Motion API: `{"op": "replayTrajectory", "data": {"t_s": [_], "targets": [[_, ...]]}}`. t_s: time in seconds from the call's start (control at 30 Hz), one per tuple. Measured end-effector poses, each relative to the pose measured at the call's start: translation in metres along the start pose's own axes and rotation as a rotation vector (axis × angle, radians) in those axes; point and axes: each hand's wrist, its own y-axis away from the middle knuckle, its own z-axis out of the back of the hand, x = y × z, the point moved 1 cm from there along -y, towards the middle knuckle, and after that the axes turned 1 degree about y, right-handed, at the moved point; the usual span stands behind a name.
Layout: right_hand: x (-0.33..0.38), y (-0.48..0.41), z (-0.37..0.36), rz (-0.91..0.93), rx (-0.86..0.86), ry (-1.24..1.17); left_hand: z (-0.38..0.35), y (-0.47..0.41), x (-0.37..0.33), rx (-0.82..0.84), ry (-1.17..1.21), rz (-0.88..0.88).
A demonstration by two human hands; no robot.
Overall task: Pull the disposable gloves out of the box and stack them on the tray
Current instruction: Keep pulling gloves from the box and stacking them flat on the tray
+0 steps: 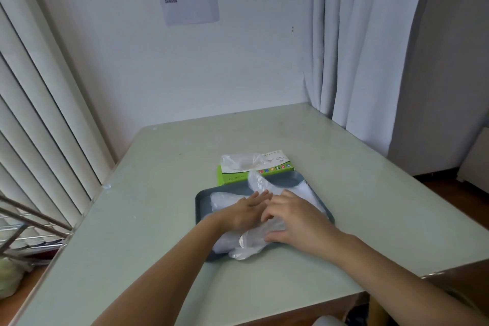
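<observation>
Presently, a wire rack (pixel 31 222) stands at far left beside the counter (pixel 158 193), well apart from the work. The grey tray (pixel 201 209) sits mid-counter, with the gloves (pixel 225 200) stacked inside it as a clear, crinkled pile.

The left hand (pixel 247 210) lies flat on the pile, fingers straight and together. This is judged to pin the slippery film so the stack does not slide or spring up.

The box (pixel 238 177) stands just behind the tray's far rim, with the next glove (pixel 240 161) puffed out of its opening. That placement appears chosen to keep each pull short.

The top glove (pixel 251 245) overhangs the tray's near rim, and its far end curls up at the far rim. The right hand (pixel 293 219) rests on it with fingers bent and thumb spread. Whether it pinches the film or only presses it cannot be told. It is probably smoothing the glove into line.

Risk noted: the overhang may drag the glove off.
</observation>
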Motion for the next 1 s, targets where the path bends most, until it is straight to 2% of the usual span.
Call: {"op": "replayTrajectory", "data": {"t_s": [0.13,0.33,0.4,0.5,0.6,0.77,0.93,1.0], "targets": [[0.007,0.001,-0.015,0.048,-0.089,0.023,0.005,0.0,0.0,-0.028,0.259,0.021],[0.022,0.002,-0.025,0.023,-0.175,-0.025,0.002,-0.005,0.007,0.019,0.12,0.008],[0.026,0.001,-0.028,0.023,-0.185,0.001,0.002,-0.004,0.007,0.024,0.167,0.012],[0.027,-0.001,-0.029,-0.033,-0.155,-0.005,0.004,-0.002,0.004,0.006,0.292,0.001],[0.031,-0.001,-0.03,-0.065,-0.146,-0.061,0.004,-0.002,0.003,0.003,0.284,-0.001],[0.041,0.009,-0.039,0.035,-0.137,-0.001,0.004,0.0,0.003,0.001,0.302,-0.005],[0.033,0.023,-0.028,0.165,-0.018,-0.132,0.004,0.001,0.003,-0.006,0.258,-0.003],[0.032,0.028,-0.021,0.144,0.033,-0.221,0.003,0.0,0.005,-0.007,0.24,0.013]]}}
